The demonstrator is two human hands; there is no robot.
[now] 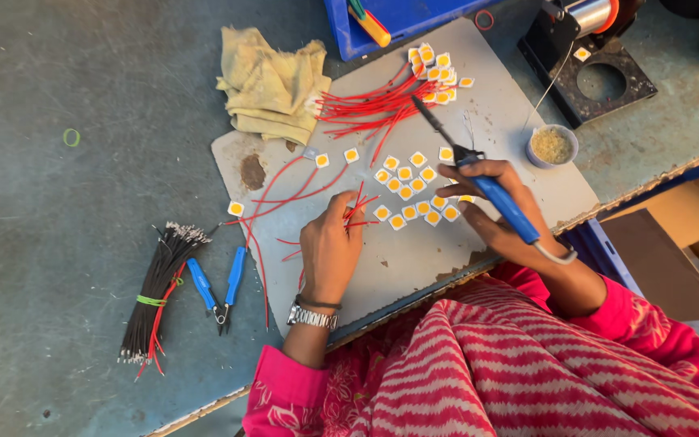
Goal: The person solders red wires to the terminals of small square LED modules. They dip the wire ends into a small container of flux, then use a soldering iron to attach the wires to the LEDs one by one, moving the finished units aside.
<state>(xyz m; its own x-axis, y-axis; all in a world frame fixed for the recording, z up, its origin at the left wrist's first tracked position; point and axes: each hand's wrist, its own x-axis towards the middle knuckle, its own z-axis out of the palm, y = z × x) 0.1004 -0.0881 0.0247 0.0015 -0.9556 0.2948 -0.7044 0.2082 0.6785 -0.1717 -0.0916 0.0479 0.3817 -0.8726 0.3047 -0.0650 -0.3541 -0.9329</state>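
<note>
— What's nearest?

— The left hand, its grip pinched shut on a few red wires over the grey board. The right hand is wrapped tight around a blue-handled soldering iron, tip pointing far-left.

— And between them?

— Small square yellow chips laid on the board, just beside both hands.

— Further off?

— Blue pliers and a black wire bundle at left on the worktop. Far side: a loose pile of red wires, a yellow cloth, and a small pot at right.
</note>
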